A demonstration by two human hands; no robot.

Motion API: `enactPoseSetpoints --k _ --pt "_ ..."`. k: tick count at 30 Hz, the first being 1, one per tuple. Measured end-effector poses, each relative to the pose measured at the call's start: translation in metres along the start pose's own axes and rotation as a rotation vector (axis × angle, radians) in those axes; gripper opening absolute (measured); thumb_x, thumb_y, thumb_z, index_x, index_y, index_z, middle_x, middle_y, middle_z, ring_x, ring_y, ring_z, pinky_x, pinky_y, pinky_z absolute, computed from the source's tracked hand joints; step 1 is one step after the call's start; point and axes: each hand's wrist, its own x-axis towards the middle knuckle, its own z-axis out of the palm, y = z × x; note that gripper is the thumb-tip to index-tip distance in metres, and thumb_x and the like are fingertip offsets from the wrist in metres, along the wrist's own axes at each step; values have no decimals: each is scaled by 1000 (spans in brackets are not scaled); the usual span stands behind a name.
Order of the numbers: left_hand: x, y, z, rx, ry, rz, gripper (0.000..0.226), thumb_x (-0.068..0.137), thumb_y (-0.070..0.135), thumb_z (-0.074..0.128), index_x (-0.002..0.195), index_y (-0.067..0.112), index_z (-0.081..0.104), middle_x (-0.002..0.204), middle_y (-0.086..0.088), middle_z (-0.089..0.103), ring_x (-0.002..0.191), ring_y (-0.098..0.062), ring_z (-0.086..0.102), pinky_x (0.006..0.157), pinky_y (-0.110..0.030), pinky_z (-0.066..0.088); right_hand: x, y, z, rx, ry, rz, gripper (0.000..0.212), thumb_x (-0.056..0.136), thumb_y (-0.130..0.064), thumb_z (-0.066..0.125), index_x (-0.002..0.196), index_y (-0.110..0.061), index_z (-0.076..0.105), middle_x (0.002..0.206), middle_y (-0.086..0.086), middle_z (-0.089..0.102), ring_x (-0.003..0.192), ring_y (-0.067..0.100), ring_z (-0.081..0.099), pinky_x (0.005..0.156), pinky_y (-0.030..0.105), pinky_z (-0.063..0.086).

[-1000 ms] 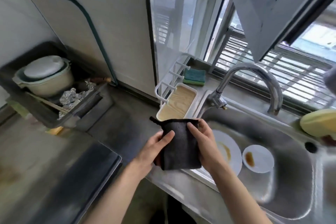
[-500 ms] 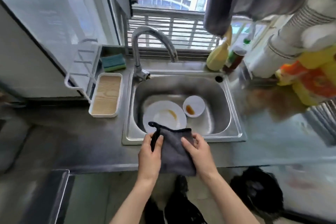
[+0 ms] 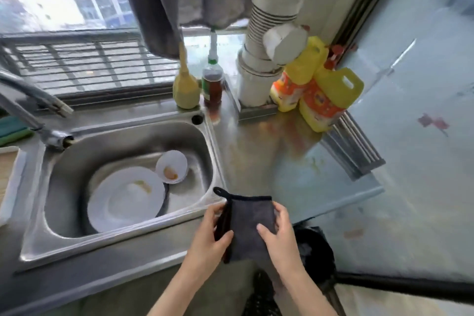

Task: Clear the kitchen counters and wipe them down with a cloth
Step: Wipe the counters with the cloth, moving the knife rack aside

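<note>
A folded dark grey cloth (image 3: 250, 223) with a small hanging loop hangs in front of the counter's front edge, held between both hands. My left hand (image 3: 209, 236) grips its left side, thumb on the front. My right hand (image 3: 280, 235) grips its right side, thumb across the front. The steel counter (image 3: 266, 151) to the right of the sink shows stains and smears. In the steel sink (image 3: 202, 136) lie a dirty white plate (image 3: 125, 200) and a small white bowl (image 3: 171, 165) with brown residue.
At the back stand a yellow-green dispenser bottle (image 3: 186, 90), a dark sauce bottle (image 3: 212, 82), two yellow jugs (image 3: 331, 95) and a white pipe (image 3: 266, 59). A grey towel (image 3: 159, 7) hangs above. The faucet (image 3: 28, 110) is left; a black bin (image 3: 316, 249) stands below.
The view has swung right from the stove side past the sink to the right-hand counter. Both hands kept hold of the cloth and carried it rightward along the counter front.
</note>
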Motion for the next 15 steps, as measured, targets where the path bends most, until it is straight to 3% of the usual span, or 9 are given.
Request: enactPoseSetpoints --k 5,9,13,15 --pt "44 12 111 26 80 -87 50 87 0 57 112 39 41 111 14 58 107 -11 58 91 -31 49 59 13 -91 -223 41 3 48 88 -7 58 123 -34 39 117 -9 57 111 9 56 94 29 48" --pt "82 31 178 34 80 -62 45 89 7 57 122 32 37 113 19 54 108 -6 55 86 -20 48 108 11 -154 -279 106 -45 47 89 -7 56 125 -31 39 120 -1 57 108 16 57 89 32 49" --pt "106 25 203 178 187 -73 50 91 19 56 137 22 34 132 13 41 122 -5 42 103 -28 38 159 20 -192 -650 361 -173 51 85 -5 60 132 -8 41 133 16 45 118 33 48 94 44 45" --pt "107 8 197 362 300 -65 47 93 21 52 137 20 36 140 8 36 129 -10 36 108 -33 32 176 30 -195 -796 380 -258 47 88 -13 58 132 -2 44 138 23 41 126 40 41 101 48 38"
